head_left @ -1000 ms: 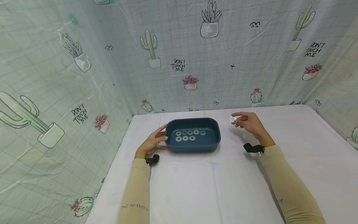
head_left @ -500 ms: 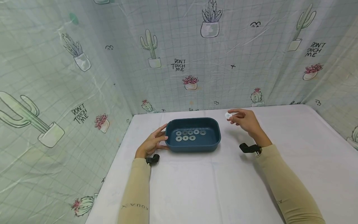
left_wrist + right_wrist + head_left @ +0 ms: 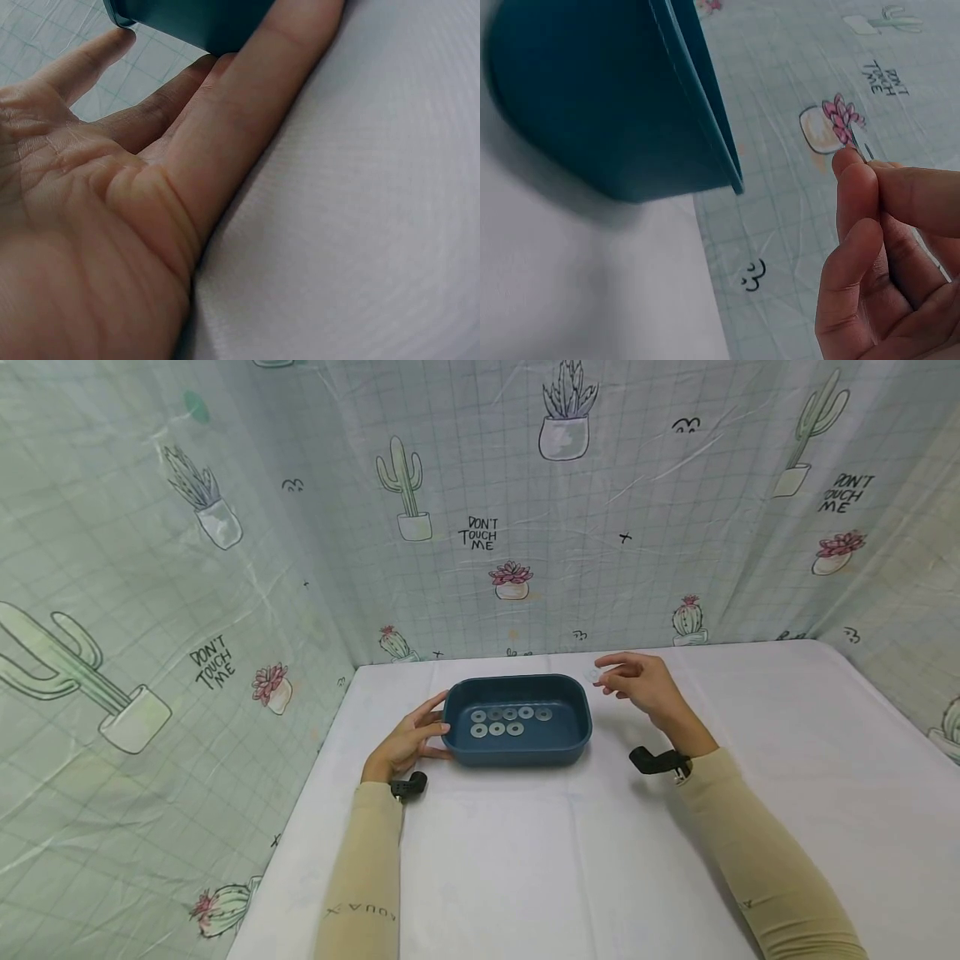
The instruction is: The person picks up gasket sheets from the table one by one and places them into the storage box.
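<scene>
A dark blue rectangular tub stands on the white table, with several flat metal washers lying on its floor in two rough rows. At its left end my left hand holds it, the thumb at the rim and the other fingers along the outer wall; the left wrist view shows these fingers stretched to the tub. My right hand pinches a pale washer between fingertips, just off the tub's back right corner. In the right wrist view the washer shows only as a thin edge at the fingertips.
White cloth covers the table. A pale green curtain printed with cacti rises behind the table and along its left side. Black wrist cameras sit on both wrists, and beige sleeves cover the forearms.
My right hand has moved left with the washer, from well right of the tub to near its back right corner. The left hand, the tub and the washers inside have stayed put.
</scene>
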Tool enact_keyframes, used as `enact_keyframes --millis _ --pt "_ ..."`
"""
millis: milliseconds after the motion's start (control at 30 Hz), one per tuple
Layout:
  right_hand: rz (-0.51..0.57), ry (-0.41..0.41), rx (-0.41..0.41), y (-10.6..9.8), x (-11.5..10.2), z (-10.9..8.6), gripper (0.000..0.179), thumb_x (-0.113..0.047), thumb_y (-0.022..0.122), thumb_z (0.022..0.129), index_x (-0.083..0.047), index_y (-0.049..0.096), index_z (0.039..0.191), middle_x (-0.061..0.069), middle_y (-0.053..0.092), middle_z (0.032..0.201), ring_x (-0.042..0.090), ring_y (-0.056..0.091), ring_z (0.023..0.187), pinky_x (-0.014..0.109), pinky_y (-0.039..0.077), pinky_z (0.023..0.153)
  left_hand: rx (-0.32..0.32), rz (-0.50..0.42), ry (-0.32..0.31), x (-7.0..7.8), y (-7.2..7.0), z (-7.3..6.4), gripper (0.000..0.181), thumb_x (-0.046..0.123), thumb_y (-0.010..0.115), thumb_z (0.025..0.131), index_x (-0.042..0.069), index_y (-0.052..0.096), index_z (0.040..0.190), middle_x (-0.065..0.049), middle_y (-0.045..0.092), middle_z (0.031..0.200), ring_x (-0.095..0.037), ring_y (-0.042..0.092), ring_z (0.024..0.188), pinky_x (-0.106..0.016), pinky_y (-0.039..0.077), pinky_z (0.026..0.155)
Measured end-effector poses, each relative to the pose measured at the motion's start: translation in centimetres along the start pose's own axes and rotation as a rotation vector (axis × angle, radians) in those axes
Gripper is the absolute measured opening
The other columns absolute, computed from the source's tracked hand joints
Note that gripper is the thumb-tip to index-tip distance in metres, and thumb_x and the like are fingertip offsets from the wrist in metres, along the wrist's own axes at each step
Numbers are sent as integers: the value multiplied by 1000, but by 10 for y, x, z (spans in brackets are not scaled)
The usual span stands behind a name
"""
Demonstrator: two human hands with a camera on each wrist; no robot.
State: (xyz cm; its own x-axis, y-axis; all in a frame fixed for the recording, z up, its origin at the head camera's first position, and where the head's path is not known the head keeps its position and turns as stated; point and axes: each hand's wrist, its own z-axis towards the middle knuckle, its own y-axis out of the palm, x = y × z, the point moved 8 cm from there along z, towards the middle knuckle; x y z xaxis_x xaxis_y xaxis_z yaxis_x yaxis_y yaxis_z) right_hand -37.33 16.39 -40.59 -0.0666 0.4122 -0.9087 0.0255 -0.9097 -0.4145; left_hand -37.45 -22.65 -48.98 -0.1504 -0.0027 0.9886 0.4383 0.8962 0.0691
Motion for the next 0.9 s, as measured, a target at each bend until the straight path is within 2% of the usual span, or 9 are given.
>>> enact_keyframes --millis 267,500,733,900 --pt "11 22 -47 23 -5 -2 31 -15 65 101 -11 68 132 9 77 105 29 69 97 32 58 81 5 11 -10 -1 0 0 74 3 59 101 33 30 162 -19 30 163 -46 45 142 -61 57 91" --pt "25 14 -91 45 -10 -6 27 -10 66 100 -12 70 127 13 77 105 22 69 88 37 58 82 11 6 -12 -3 0 0 73 4 59 101 35 31 161 -18 29 164 -45 44 142 -61 57 91" --pt "9 -53 -142 65 -18 -13 27 -9 63 101 -8 71 127 18 76 105 41 67 97 39 56 75 10 -10 -8 -3 -1 0 73 3 59 101 33 31 162 -18 29 164 -45 43 142 -61 58 91" --pt "-48 -102 -139 71 -20 -14 25 -10 66 99 -10 73 124 10 77 95 42 67 96 38 56 75 14 -10 -10 -3 0 0 73 3 59 101 34 31 161 -17 29 164 -45 43 142 -61 58 90"
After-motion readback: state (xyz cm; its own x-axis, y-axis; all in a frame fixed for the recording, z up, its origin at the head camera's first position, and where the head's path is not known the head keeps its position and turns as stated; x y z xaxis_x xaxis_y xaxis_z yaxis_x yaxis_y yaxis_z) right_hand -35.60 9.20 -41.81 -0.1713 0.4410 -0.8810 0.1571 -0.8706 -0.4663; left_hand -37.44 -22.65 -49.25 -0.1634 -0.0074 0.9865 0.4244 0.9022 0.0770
